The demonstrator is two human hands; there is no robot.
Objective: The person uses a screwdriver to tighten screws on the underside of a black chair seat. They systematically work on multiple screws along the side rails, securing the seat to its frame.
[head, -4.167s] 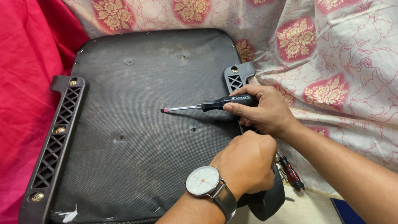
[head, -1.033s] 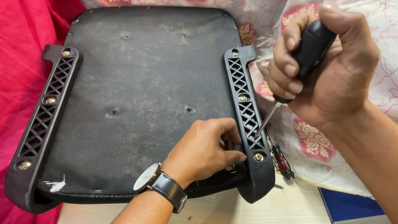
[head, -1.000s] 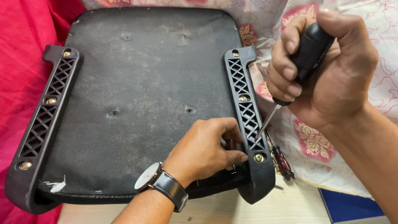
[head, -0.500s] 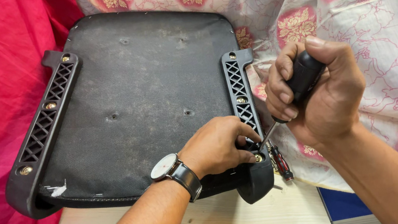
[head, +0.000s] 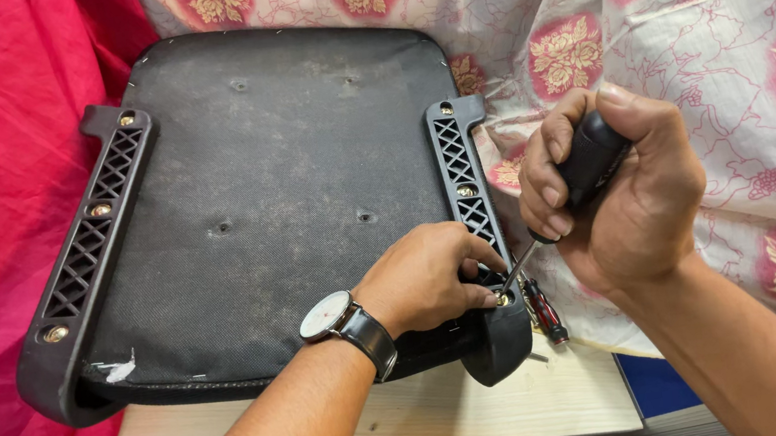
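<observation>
Screwdriver (head: 571,194): right hand (head: 617,195) fingers wrapped round handle; keep tip seated squarely.
Screw (head: 502,299): left hand (head: 425,277) fingers pinch beside it, lower centre.

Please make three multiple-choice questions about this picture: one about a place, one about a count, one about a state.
1. Where does the screwdriver tip rest?
A. on the near screw of the right rail
B. on the left rail
C. on the wooden board

2. How many brass screws show on the left rail?
A. one
B. three
C. five

3. How does the right hand hold the handle?
A. closed fist
B. open palm
C. not touching

Key: 1 A, the shaft meets the rail beside the left hand. 2 B, three show along it. 3 A, fingers wrap the handle.
</observation>
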